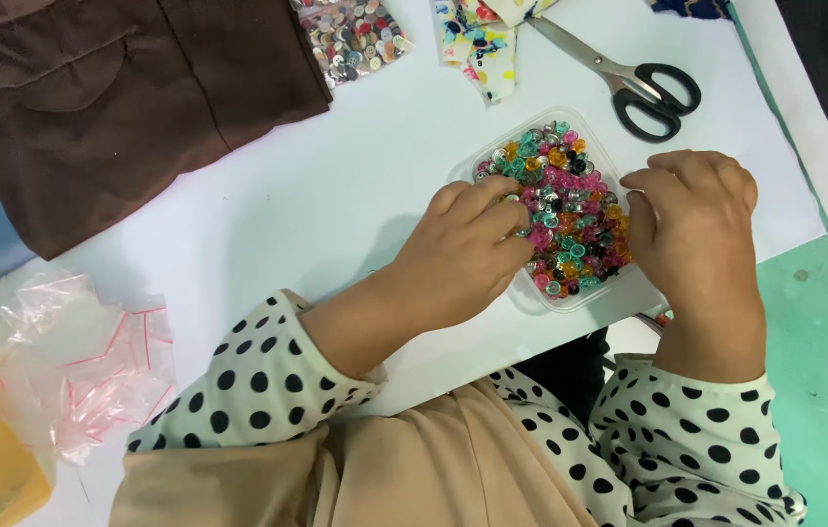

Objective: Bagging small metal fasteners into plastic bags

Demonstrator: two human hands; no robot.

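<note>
Down among the beads (562, 210) went the left hand (463, 256), fingers curled and their tips pressed into the pile at the tray's left side; whether it had pinched any one bead could not be told. The right hand (695, 226) rested at the tray's right edge, fingers bent inward and touching the rim, with nothing clearly gripped. The tray (597, 293), a shallow clear plastic one, sat on the white bench (336, 185) just ahead of the person, filled with small pink, teal, orange and silvery pieces.

Judging by the pose, the step in hand was sorting or picking through the beads, one hand searching while the other steadied the tray. A next move would call for a fine fingertip pinch on a single piece and a steady tray, since the pieces lay heaped and loose.

Beyond the tray lay black-handled scissors (643, 86), well apart, beside a scrap of printed cloth (480, 44). A bag of buttons (350, 34) lay farther left, next to a brown garment (111, 107). Empty clear bags (77, 356) lay near the left sleeve.
</note>
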